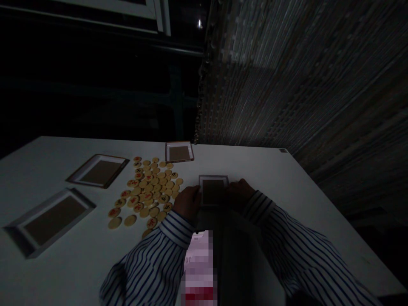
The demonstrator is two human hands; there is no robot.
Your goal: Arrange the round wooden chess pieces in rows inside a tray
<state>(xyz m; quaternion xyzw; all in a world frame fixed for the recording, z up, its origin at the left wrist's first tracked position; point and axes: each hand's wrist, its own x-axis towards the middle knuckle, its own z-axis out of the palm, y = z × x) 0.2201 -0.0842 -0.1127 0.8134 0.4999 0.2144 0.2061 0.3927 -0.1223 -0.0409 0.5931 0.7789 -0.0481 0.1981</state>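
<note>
Between my two hands is a small, shallow open box (213,177) with a pale rim and a dark brown inside, low over the white table or resting on it; I cannot tell which. My left hand (187,202) grips its left side with fingers curled. On the opposite side my right hand (239,192) is closed on the right edge, its fingertips dim in the shadow. Just left of my left hand, many round wooden Chinese chess pieces (155,187) lie spread in a loose heap, some showing red or black characters.
Two more open boxes, a nearer one (83,198) and a farther one (123,166), lie left of the pieces. Another box (179,160) sits near the back edge of the white table (255,163). A lit, pixelated screen (198,267) shows below my hands. Ridged stacked material (270,93) rises behind.
</note>
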